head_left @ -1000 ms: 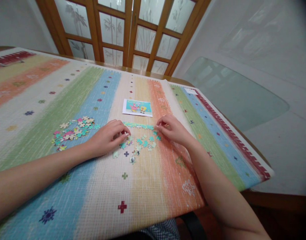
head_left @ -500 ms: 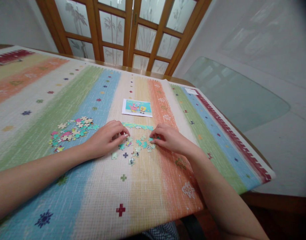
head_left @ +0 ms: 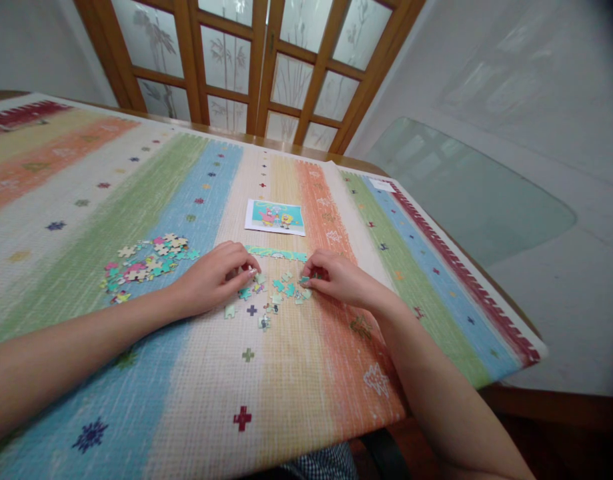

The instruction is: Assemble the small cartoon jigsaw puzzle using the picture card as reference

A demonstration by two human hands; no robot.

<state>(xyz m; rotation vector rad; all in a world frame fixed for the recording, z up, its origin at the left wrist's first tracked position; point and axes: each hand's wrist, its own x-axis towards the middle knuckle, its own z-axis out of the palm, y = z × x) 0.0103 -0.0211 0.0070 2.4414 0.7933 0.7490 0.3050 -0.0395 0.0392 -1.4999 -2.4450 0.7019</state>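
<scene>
My left hand [head_left: 213, 275] rests on the striped mat with its fingers curled, fingertips touching loose puzzle pieces by the small scatter of teal pieces [head_left: 279, 290]. My right hand [head_left: 336, 277] lies to the right of that scatter, its fingertips pinched on a teal puzzle piece. A joined strip of teal pieces [head_left: 276, 253] runs between the two hands, just beyond them. Further back lies a small reference picture [head_left: 276, 217] of two cartoon figures. A larger pile of mixed pieces [head_left: 146, 263] sits to the left of my left hand.
The striped mat [head_left: 136, 180] covers a wooden table whose right edge [head_left: 466, 267] falls off to a pale floor. A wooden door with frosted glass panes [head_left: 256, 60] stands behind the table. A glass tabletop [head_left: 466, 187] lies at the right.
My right hand has slid from the strip's right end down and left to the scattered pieces and pinched one. My left hand has hardly moved.
</scene>
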